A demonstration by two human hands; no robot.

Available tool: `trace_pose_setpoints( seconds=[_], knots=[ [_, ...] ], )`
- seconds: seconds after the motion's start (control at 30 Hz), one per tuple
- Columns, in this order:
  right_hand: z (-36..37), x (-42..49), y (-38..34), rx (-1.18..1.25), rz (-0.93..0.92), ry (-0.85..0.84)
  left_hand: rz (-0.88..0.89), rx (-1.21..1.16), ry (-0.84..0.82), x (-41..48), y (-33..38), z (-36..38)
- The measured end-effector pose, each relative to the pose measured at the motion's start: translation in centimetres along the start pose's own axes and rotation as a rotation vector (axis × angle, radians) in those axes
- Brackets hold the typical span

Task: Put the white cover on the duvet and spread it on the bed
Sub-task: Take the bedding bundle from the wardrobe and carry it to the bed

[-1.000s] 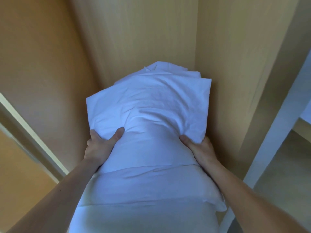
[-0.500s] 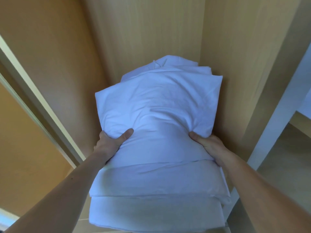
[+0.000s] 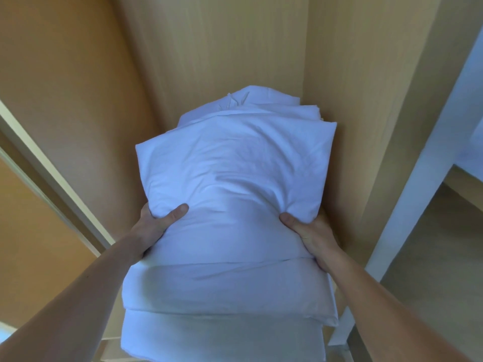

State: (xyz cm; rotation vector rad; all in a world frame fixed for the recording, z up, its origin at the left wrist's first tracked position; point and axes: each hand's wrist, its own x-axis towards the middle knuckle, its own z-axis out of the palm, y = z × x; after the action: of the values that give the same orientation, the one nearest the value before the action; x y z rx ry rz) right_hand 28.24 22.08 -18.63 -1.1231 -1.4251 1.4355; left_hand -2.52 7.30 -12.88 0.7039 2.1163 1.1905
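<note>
Task at outset: left hand (image 3: 154,227) and right hand (image 3: 312,232) clutch folded white fabric bundle (image 3: 235,163) atop linen stack (image 3: 224,296) in tan wooden cupboard (image 3: 222,48); covering, spreading pending.

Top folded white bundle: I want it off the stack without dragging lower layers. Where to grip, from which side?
Probably the top bundle by its near edge, one hand per side, from the open front: left hand and right hand grip it there, thumbs on top. Wooden panels block back and right.
</note>
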Motion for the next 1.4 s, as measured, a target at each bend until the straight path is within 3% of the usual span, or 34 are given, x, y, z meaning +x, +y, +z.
trace_pose_setpoints(
  seconds=[0.17, 0.5, 0.8, 1.0, 1.4],
  knots=[
    [-0.1, -0.1, 0.2, 0.005, -0.026, 0.001, 0.026, -0.009, 0.007, -0.3, -0.1, 0.4],
    [-0.2, -0.1, 0.6, 0.004, -0.067, 0.024, 0.038, 0.055, 0.247, -1.7, -0.4, 1.8],
    [-1.0, -1.7, 0.4, 0.054, -0.077, 0.058, 0.115, 0.024, 0.315, -3.5, 0.3, 2.2],
    [-1.3, -4.5, -0.9, 0.124, -0.133, 0.108, 0.185, -0.067, 0.343, -5.4, 0.9, 2.1],
    [-2.9, -13.3, -3.8, 0.036, -0.258, 0.177, 0.311, -0.329, 0.356, -14.5, -1.9, 1.6]
  ],
)
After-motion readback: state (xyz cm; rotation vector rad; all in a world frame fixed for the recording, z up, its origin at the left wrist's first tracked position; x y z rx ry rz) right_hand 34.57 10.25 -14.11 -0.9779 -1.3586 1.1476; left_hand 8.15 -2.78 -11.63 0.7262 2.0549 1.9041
